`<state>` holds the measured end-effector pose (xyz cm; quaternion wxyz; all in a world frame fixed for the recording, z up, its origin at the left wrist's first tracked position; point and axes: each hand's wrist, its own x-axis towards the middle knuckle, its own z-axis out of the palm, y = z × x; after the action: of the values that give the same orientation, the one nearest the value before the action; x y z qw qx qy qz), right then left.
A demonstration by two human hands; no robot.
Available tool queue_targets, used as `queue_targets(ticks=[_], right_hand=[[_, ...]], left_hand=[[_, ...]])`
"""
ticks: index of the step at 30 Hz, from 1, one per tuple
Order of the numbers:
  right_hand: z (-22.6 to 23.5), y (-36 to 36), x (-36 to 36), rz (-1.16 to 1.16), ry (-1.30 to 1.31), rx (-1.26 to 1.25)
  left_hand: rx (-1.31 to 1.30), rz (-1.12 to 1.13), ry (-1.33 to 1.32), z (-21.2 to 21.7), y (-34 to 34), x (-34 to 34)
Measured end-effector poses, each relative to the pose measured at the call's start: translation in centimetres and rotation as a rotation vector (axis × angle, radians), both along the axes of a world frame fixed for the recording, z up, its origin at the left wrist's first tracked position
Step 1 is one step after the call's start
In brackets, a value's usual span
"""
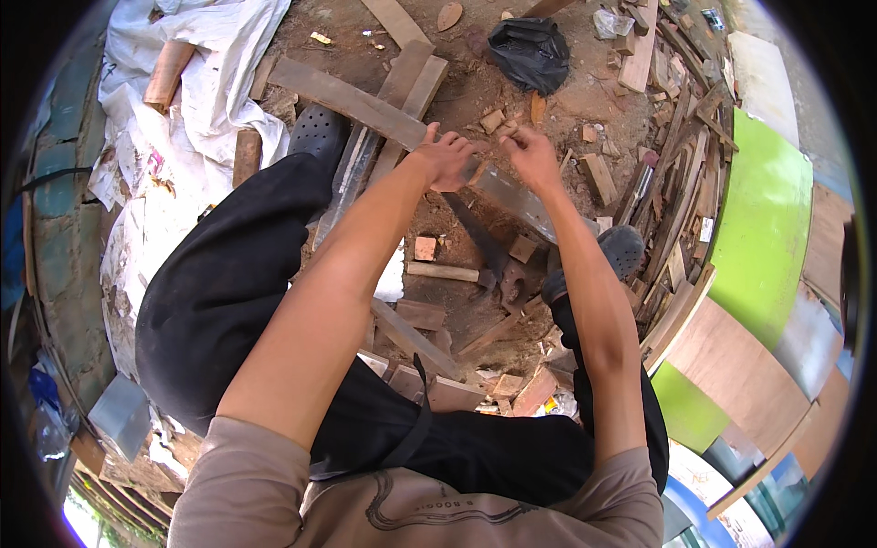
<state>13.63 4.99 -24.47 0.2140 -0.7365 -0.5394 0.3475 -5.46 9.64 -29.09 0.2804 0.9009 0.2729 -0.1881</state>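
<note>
My left hand (446, 160) rests palm down, fingers spread, at the near end of a long brown plank (352, 100). Close on its right, my right hand (530, 157) is closed in a pinch; whatever it may hold is too small to make out. Below the hands, another board (512, 196) slants toward my right foot; whether it joins the plank is hidden by my left hand. On the dirt between my legs lie a dark saw (477, 228) and a hammer (445, 271) with a wooden handle.
Wood offcuts (420, 315) litter the ground between my legs. A black plastic bag (528, 53) lies ahead. Scrap strips (681, 196) and a green panel (763, 219) line the right. White sheeting (215, 91) covers the left. My dark clogs (621, 251) flank the work.
</note>
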Motion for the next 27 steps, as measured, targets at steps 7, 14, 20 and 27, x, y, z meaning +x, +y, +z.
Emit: queue_targets(ticks=[7,14,20,27], right_hand=[[0.2,-1.4,-2.6,0.396,-0.258,-0.021],[-1.0,-1.8,-3.1,0.400,-0.328,-0.011],[-2.3,1.4,1.3,0.137,-0.491,0.126],[0.0,1.3,0.6,0.187,-0.050,-0.006]], left_hand=[[0.038,-0.007,0.031,-0.7,-0.1,0.2],[0.021,0.008,0.034,-0.8,0.0,-0.1],[-0.002,0.003,-0.010,0.2,-0.1,0.5],[-0.006,0.029,0.009,0.1,0.2,-0.2]])
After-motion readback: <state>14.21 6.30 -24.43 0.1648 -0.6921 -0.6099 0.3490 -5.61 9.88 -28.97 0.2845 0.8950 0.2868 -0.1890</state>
